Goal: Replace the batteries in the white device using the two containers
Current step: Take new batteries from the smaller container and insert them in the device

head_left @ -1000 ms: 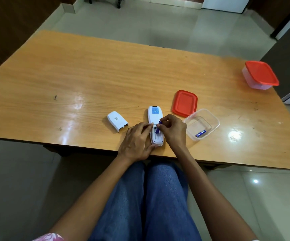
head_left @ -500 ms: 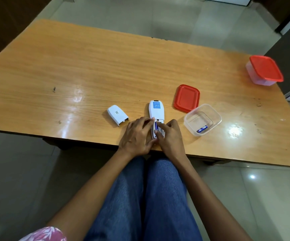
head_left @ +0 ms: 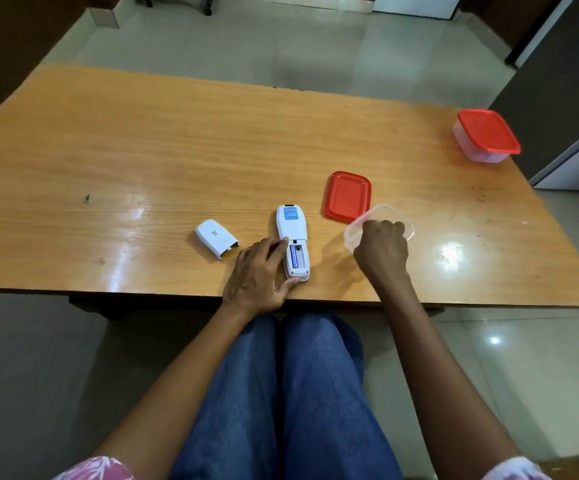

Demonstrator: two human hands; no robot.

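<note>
Head: left hand [head_left: 257, 275] grips white device [head_left: 293, 233], label [head_left: 290, 214] unreadable; right hand [head_left: 381, 249] inside container [head_left: 408, 226], grasp hidden.

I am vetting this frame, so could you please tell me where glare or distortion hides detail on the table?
Head view: bright glare on the table right of the clear container, softer glare left of the battery cover; the wide angle bows the table's edges; the white device and blue battery look sharp.
</note>
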